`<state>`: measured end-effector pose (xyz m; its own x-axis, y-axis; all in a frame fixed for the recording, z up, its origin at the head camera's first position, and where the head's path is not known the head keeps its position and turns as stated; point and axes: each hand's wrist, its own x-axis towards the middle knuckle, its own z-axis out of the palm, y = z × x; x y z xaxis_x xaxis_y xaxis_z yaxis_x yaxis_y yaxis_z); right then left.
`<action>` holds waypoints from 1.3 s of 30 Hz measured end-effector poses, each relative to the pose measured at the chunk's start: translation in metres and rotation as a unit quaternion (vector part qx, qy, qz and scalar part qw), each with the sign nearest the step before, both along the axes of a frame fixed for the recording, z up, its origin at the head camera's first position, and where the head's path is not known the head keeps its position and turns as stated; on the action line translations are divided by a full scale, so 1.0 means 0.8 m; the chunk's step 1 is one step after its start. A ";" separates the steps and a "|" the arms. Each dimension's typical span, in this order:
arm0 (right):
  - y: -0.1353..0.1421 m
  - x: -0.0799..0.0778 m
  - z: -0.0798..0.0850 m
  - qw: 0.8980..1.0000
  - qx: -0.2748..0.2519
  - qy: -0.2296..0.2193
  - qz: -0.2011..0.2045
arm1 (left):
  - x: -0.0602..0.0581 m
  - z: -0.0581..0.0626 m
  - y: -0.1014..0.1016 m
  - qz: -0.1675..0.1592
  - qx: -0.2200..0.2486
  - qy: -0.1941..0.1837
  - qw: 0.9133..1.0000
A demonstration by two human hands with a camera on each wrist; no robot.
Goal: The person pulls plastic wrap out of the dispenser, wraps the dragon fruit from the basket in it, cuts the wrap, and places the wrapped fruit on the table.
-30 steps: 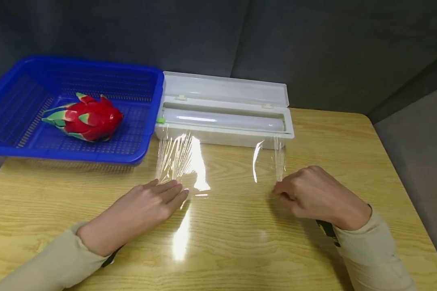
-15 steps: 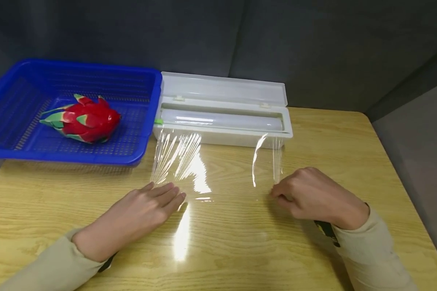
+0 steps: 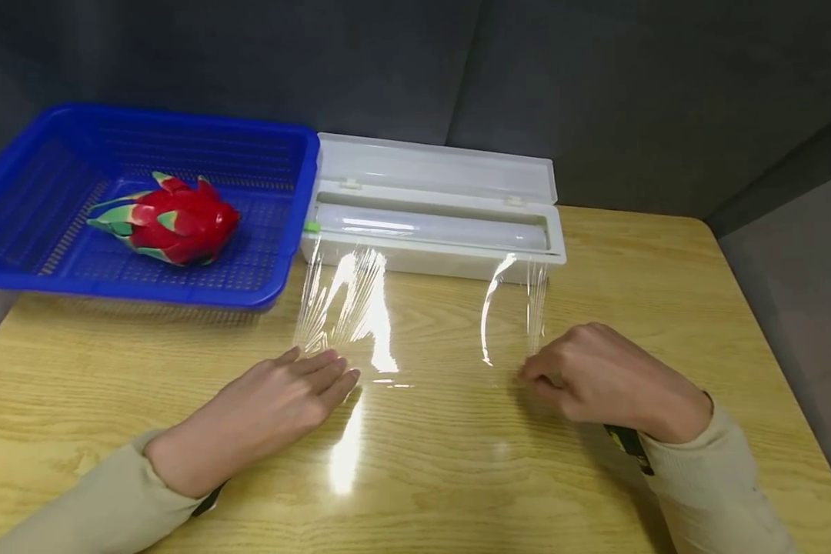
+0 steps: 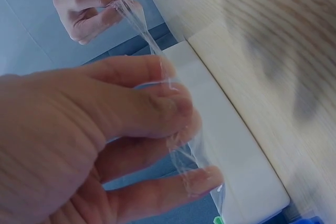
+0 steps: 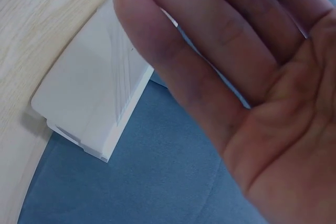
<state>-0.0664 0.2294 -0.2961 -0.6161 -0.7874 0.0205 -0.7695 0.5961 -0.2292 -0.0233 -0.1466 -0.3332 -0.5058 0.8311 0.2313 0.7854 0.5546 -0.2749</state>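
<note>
A sheet of clear cling film (image 3: 381, 338) stretches from a white dispenser box (image 3: 429, 260) toward me. Its edge is pinched at the left corner by my left hand (image 3: 266, 408), thumb against the fingers, as the left wrist view shows with the bunched film (image 4: 181, 156). My right hand (image 3: 605, 381) pinches the other corner; its thumb tip is out of sight in the right wrist view, where the fingers (image 5: 184, 72) lie across the picture. Creases fan up from both hands to the box. Inside the box lies the film roll (image 3: 429, 227), under a raised lid (image 3: 436, 171).
Left of the box stands a blue plastic basket (image 3: 277, 288) with a red dragon fruit (image 3: 187, 223) in it. A small green tab (image 3: 311, 227) sits at the box's left end. Wooden tabletop (image 3: 443, 469) extends beneath both hands, and a dark curtain (image 3: 595, 100) hangs behind.
Both hands have drawn slightly toward me, and the film between them and the box is a little longer. Both keep their hold. The head view has shifted slightly.
</note>
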 end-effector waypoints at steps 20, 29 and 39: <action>0.004 0.005 -0.001 1.000 0.011 -0.021 -0.003 | 0.002 0.003 0.001 -0.010 -0.008 -0.013 1.000; 0.000 0.007 0.003 0.999 0.018 -0.028 -0.001 | 0.006 0.008 0.001 -0.010 -0.013 -0.037 0.999; -0.002 0.011 0.004 0.999 0.025 -0.022 0.000 | 0.010 0.007 0.002 -0.009 -0.012 -0.041 0.999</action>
<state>-0.0578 0.2274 -0.2931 -0.6154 -0.7868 -0.0463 -0.7592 0.6076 -0.2334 -0.0150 -0.1450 -0.3273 -0.5067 0.8451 0.1705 0.8156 0.5340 -0.2228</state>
